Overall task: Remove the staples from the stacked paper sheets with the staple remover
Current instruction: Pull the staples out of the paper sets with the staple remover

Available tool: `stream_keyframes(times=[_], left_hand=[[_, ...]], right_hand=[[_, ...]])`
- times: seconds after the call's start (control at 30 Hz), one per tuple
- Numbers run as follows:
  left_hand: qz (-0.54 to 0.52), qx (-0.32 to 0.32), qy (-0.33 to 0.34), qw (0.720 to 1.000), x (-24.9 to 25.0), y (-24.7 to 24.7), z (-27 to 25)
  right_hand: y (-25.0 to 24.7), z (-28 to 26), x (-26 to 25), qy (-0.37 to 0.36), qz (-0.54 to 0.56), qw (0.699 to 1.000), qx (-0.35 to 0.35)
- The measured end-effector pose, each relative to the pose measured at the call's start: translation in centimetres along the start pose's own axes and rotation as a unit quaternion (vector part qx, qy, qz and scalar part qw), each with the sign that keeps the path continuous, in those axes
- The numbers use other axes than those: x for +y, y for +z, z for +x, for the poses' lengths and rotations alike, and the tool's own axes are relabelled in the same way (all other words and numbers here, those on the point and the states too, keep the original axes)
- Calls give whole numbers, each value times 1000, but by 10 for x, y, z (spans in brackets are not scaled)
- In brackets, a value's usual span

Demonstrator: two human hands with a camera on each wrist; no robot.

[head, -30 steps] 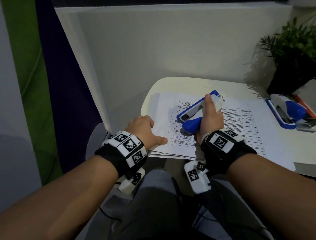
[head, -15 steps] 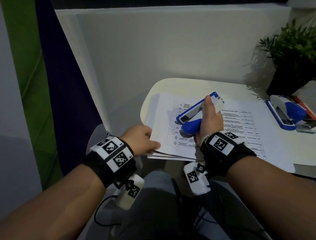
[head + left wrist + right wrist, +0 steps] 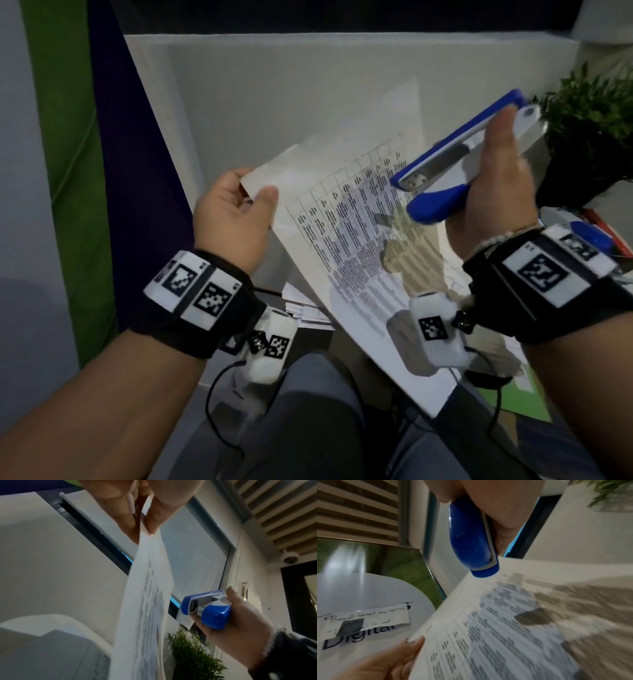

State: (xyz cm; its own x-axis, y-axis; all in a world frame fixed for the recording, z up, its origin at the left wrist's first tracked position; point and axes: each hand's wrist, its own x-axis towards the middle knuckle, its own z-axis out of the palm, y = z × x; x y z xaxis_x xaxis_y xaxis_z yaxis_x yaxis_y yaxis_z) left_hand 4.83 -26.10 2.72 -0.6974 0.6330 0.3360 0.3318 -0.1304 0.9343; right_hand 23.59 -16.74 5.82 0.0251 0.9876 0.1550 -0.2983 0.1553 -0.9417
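Sheets of paper (image 3: 342,240) tilt up across mid-frame, their upper-left corner pinched in the left hand (image 3: 233,216). At upper right, the right hand (image 3: 496,198) grips the staple remover (image 3: 445,157), near them.

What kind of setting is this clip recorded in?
Probably an office workstation: a white desk partition, a potted plant on the table, and a dome security camera up near the ceiling.
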Motion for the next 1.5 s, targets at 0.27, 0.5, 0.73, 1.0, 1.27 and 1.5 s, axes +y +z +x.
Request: stream_keyframes(times=[0.27,0.5,0.73,1.0,1.27,1.5], left_hand=[[112,-118,80,983,14,11,-21],[85,-154,89,980,16,18,-39],[69,-147,96,982,15,17,-44],[59,-144,111,981,15,15,-43],[56,-158,116,979,18,16,-48],[50,-145,91,984,10,18,-44]], right_hand=[[31,-6,-35,-162,-32,979,-120],[38,-16,-18,-163,-125,964,-169],[39,-20,-12,-168,-126,964,-165],[42,-20,-10,-176,-139,961,-162],[42,-19,-8,-173,-118,965,-157],[39,-20,-5,-142,-114,969,-169]])
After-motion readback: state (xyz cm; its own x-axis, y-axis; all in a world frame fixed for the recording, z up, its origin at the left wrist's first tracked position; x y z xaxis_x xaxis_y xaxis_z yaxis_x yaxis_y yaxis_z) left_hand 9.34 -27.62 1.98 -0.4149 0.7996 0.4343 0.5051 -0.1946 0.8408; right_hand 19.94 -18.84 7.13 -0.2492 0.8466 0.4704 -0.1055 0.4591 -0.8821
